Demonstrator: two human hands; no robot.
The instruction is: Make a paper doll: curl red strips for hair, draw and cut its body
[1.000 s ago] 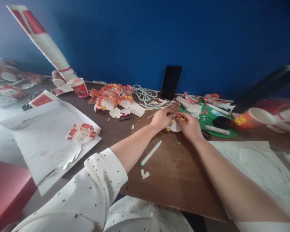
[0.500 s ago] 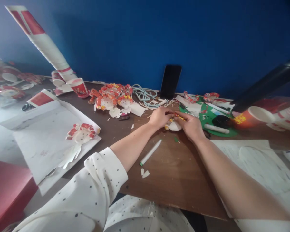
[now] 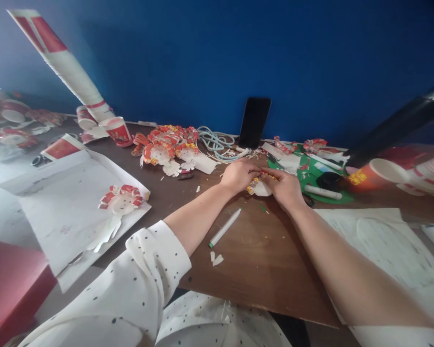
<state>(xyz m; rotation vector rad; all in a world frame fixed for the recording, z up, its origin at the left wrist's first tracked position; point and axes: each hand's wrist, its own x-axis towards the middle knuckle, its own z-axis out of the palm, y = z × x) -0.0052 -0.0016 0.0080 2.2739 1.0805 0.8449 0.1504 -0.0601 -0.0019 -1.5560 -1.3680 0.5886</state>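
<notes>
A big blue wall stands behind my brown surface. A large white sheet of paper lies over to the left. My left hand and right hand are close together, both pinching a small paper shape (white, with red and yellow bits on its edge). It is between my hands, over the surface. A white pen with a green end lies nearer me, just beside tiny white scraps.

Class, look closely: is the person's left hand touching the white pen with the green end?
Apart. The head view shows a strip of bare brown tabletop between the left hand and the pen.
</notes>
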